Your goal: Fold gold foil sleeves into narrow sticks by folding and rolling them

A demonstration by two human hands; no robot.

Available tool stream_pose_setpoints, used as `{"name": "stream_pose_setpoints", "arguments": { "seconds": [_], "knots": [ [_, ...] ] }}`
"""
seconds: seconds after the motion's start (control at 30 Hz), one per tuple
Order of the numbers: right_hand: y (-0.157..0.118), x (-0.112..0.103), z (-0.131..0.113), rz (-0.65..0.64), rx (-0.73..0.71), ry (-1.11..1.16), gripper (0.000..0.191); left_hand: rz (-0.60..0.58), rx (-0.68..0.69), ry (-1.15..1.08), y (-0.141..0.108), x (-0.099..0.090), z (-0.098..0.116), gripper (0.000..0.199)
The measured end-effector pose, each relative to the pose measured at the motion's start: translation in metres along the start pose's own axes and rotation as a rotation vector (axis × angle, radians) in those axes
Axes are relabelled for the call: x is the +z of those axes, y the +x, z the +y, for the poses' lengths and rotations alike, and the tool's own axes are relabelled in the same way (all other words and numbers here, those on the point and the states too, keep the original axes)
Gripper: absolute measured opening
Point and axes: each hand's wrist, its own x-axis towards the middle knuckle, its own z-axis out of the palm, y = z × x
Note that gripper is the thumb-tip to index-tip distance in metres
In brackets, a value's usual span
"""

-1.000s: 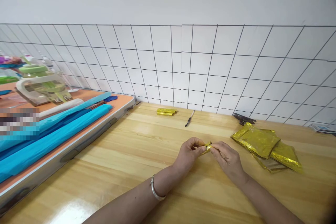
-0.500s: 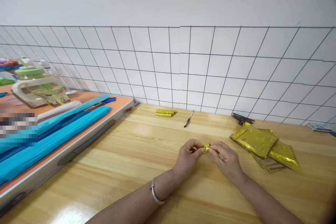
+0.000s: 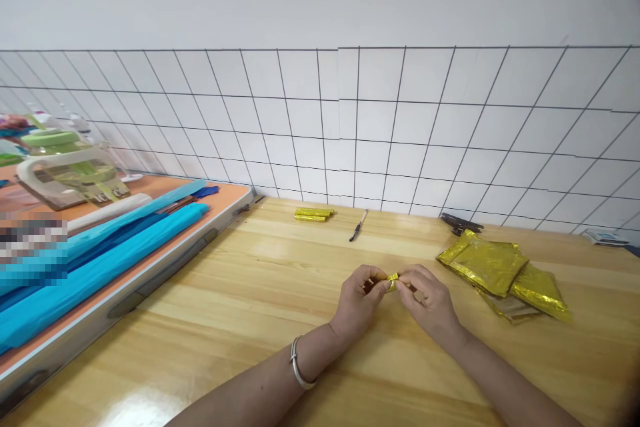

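A small piece of gold foil (image 3: pixel 393 278) is pinched between my two hands, just above the wooden table (image 3: pixel 225 333). My left hand (image 3: pixel 361 298) is closed on its left end with thumb and fingertips. From the other side, my right hand (image 3: pixel 427 297) grips the right end the same way. Most of the piece is covered by my fingers. Right of my hands lie several flat gold foil packets (image 3: pixel 487 263), overlapping one another. Further back are narrow folded gold foil strips (image 3: pixel 313 214), side by side.
A pen (image 3: pixel 359 225) lies near the wall, and a black stapler-like object (image 3: pixel 461 223) rests behind the packets. On the left, an orange board (image 3: pixel 227 199) holds blue paper rolls (image 3: pixel 150 250) and a green-lidded clear jug (image 3: pixel 75 170). A small box (image 3: pixel 605 238) is at far right.
The view has shifted very slightly. Both hands keep their pinch on the gold foil piece, with only a tiny shift of the fingers and the foil.
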Motion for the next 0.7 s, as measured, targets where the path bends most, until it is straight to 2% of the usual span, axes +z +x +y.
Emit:
{"name": "stream_pose_setpoints", "arguments": {
  "seconds": [0.33,0.57,0.7],
  "knots": [
    [0.0014,0.0005,-0.0026,-0.006,0.099,0.000,0.011,-0.002,0.021,0.069,0.0003,0.0006,0.0003,0.011],
    [-0.0005,0.0048,-0.0057,0.013,0.276,0.053,0.012,0.012,0.130,0.197,-0.0017,0.0002,-0.0062,0.010],
    [-0.0005,0.0075,-0.0057,0.017,0.438,0.238,0.011,0.008,0.169,0.259,-0.0021,0.0000,-0.0060,0.008]
  ]
}}
